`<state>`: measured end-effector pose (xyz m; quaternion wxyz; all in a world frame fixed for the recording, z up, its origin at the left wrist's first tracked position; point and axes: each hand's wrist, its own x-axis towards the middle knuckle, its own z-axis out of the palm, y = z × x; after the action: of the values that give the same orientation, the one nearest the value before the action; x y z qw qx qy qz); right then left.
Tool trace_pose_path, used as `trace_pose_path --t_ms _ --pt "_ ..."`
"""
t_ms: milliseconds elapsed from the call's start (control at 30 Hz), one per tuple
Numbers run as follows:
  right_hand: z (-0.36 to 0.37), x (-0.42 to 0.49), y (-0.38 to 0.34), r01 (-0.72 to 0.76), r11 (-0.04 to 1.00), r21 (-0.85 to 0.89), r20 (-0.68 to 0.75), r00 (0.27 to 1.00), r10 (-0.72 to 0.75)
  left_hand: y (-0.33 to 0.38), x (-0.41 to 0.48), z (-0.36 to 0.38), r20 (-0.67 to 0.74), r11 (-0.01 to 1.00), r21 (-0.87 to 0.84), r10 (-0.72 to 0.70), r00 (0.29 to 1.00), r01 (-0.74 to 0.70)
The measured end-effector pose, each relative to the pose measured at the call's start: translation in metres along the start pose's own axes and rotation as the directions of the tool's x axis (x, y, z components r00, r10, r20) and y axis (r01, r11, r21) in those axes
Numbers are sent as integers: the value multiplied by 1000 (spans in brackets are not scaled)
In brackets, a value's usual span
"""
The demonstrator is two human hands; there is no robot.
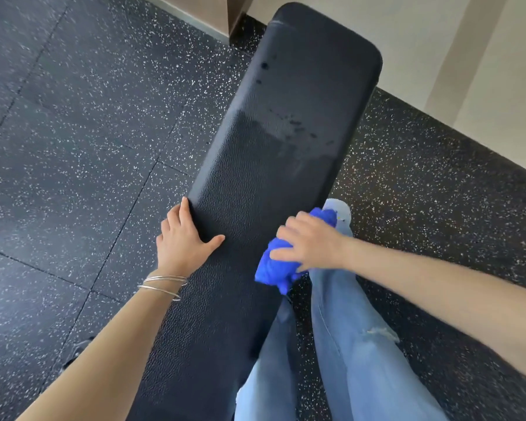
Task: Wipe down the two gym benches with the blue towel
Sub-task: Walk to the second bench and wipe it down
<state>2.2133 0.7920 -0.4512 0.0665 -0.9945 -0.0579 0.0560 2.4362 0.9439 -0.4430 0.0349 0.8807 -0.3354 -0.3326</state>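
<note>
One long black padded gym bench (pixel 274 153) with a pebbled vinyl top is in view, running from the lower left up toward the far wall. A second bench cannot be seen from here.

One crumpled bright blue cloth towel (pixel 275 267) sits at the bench's right edge, near the end closest to the person, partly over the edge and against the leg. The right hand (pixel 308 243) lies on top of it, fingers curled down over the bunched cloth and gripping it; a tuft of blue shows beyond the knuckles.

The left hand (pixel 184 238) rests flat on the bench's left edge, fingers spread and extended, thumb out across the pad, holding nothing. Thin silver wire bangles (pixel 164 285) circle that wrist; exact number hard to tell.

Halfway up the pad, a paler smeared patch (pixel 274 132) with several dark droplets just beside it; a few more dark spots nearer the far end.

Two legs in light blue denim jeans (pixel 346 344) stand tight against the bench's right side, one knee ripped. Black rubber floor tiles (pixel 73 147) with white flecks surround everything. A beige wall (pixel 438 41) lies beyond the far end.
</note>
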Motion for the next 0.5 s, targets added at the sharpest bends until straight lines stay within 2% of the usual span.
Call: trace_pose_path --t_ms 67,100,133,167,200,233,267,300,333,367,400,500 --pt "-13 -1 54 -156 985 -78 -5 988 156 1 0 1 -5 1000 1 3 1000 -3" --pt "-20 -1 79 -290 952 -100 -20 957 289 1 -1 1 -10 1000 2 5 1000 -5" --pt "-25 0 100 -464 881 -91 -44 886 462 1 -1 1 -14 1000 2 5 1000 -5" --pt "-29 3 118 -661 748 -62 -59 750 659 2 -2 2 -16 1000 3 5 1000 -5" --pt "-31 5 132 -836 549 -7 -41 549 835 2 -3 2 -18 1000 6 6 1000 -6" --pt "-31 9 139 -947 304 104 11 306 952 2 -3 2 -18 1000 10 8 1000 -8" --pt "-30 14 141 -970 75 230 79 95 992 2 -2 2 -18 1000 13 9 1000 -9" --pt "-28 22 137 -944 -69 324 127 -29 991 2 -1 2 -16 1000 13 11 1000 -11" --pt "-26 30 126 -934 -96 343 122 -57 991 3 0 1 -9 1000 10 14 1000 -14" --pt "-24 36 111 -951 -44 308 84 -18 996 4 1 1 0 1000 8 20 1000 -20" --pt "-23 40 94 -963 72 259 36 84 996 5 2 1 7 1000 6 26 1000 -26" --pt "-19 45 39 -845 496 199 -31 501 865 10 6 -1 13 1000 -2 15 1000 -15"
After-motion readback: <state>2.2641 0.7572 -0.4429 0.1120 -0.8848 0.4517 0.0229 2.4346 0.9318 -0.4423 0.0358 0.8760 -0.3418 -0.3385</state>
